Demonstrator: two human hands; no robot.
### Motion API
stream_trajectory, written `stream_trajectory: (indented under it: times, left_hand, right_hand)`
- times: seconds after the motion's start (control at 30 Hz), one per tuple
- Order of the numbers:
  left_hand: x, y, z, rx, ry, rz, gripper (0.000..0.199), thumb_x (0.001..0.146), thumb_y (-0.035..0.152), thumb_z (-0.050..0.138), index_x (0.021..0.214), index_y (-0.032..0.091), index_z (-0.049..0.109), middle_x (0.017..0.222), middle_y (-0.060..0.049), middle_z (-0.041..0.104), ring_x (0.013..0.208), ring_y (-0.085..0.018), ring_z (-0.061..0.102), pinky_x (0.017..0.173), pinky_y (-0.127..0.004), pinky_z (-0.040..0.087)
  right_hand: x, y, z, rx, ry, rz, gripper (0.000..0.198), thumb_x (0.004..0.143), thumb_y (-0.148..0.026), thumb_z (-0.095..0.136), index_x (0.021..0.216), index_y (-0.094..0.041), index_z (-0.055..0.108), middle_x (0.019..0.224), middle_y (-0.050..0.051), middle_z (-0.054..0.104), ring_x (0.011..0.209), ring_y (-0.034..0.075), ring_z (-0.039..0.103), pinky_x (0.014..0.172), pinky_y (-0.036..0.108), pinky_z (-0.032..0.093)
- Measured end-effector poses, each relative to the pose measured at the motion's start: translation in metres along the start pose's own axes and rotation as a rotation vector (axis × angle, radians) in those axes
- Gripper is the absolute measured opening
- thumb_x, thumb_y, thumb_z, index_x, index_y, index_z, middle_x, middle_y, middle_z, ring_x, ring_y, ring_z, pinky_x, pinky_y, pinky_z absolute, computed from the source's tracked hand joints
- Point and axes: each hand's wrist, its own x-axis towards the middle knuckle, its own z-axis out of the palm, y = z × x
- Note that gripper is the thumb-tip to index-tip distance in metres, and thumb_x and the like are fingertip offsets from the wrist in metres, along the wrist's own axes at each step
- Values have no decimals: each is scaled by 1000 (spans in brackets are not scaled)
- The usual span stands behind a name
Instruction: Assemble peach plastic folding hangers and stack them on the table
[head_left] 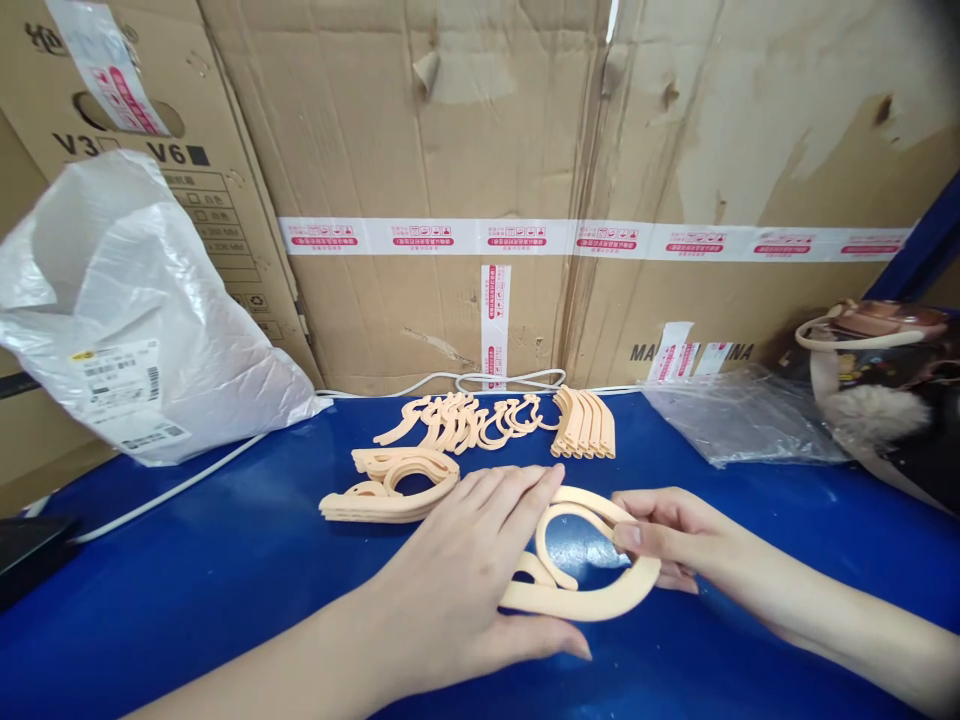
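A cream plastic folding hanger (600, 603), folded into a loop with its curved hook inside, is between my hands just above the blue tabletop. My left hand (465, 570) spans its left end, fingers along the upper side and thumb by the lower edge; the palm hides that end. With thumb and fingers, my right hand (667, 535) pinches the rounded right end. Beyond my left hand lies a small stack of folded hangers (390, 510). Farther back are a row of loose hook pieces (480, 425) and several curved hanger arms (585, 425) lined up side by side.
Large cardboard boxes (450, 130) wall off the back of the blue table (247, 580). At left stand a white plastic mailer bag (142, 310) and a dark object (34, 555) with a white cable (180, 487). A clear plastic bag (742, 415) and a dark bag (892, 380) lie right.
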Motion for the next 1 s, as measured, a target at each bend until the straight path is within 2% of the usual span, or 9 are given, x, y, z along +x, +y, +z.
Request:
stream_trajectory:
  times: [0.2,0.43,0.5,0.6,0.7,0.77,0.83,0.9,1.0]
  left_hand:
    - [-9,-2,1,-8,-16,14,88,79,52,67,146,19,21,139,-14,48,124,-30,47,102,-47,41]
    - [-13,1,1,34,4,15,93,73,58,71,144,17,26,135,-15,52,121,-31,50,100,-48,43]
    - [-12,4,-1,-4,-17,-34,90,72,55,72,142,19,30,133,-13,53,120,-30,52,100,-46,44]
    - [-12,3,-11,-75,-57,-166,80,74,47,72,140,23,34,132,-9,52,118,-28,53,100,-42,44]
    - [-12,-10,-33,-93,-30,-264,69,76,38,68,137,26,37,134,-6,50,121,-26,50,103,-39,42]
    - [-14,-25,-50,-113,-10,-309,65,78,37,67,135,28,37,134,-4,49,120,-24,50,103,-36,42]
    - [-18,-44,-64,-111,-3,-370,64,79,40,66,134,29,38,133,-3,50,119,-23,52,101,-33,43]
    - [-23,-62,-74,-82,-42,-426,62,78,44,67,131,27,41,131,-3,51,119,-24,51,100,-33,43]
    - [-33,-83,-79,-56,-114,-513,63,75,50,68,129,27,45,130,-2,53,118,-26,52,98,-32,45]
  right_hand:
    - [2,2,3,2,-25,-1,39,81,-51,64,71,-15,50,56,-8,34,46,4,24,41,20,17]
    - [5,11,3,-6,-75,-60,36,84,-49,62,76,-15,52,57,-8,35,45,4,26,41,19,19]
    - [5,11,3,-30,-59,-59,38,85,-50,60,74,-15,52,56,-8,37,45,5,27,42,19,20]
    - [6,6,2,-88,7,-91,48,96,-54,36,72,-16,52,53,-5,43,46,7,33,45,21,27]
    - [7,-2,-1,-407,69,-189,46,99,-50,30,81,-17,58,62,-1,53,57,11,47,55,24,37]
    - [8,-6,-2,-741,57,-297,31,96,-43,43,93,-19,62,81,3,61,75,15,55,69,27,43]
    - [10,-7,-1,-992,5,-404,23,95,-37,49,105,-21,61,104,6,61,95,18,56,84,32,43]
    - [12,-4,1,-1121,-42,-464,25,95,-35,49,115,-22,58,121,8,55,109,20,52,94,35,40]
    - [13,2,2,-1171,-62,-477,29,96,-35,46,121,-22,55,129,8,51,118,20,47,99,36,38]
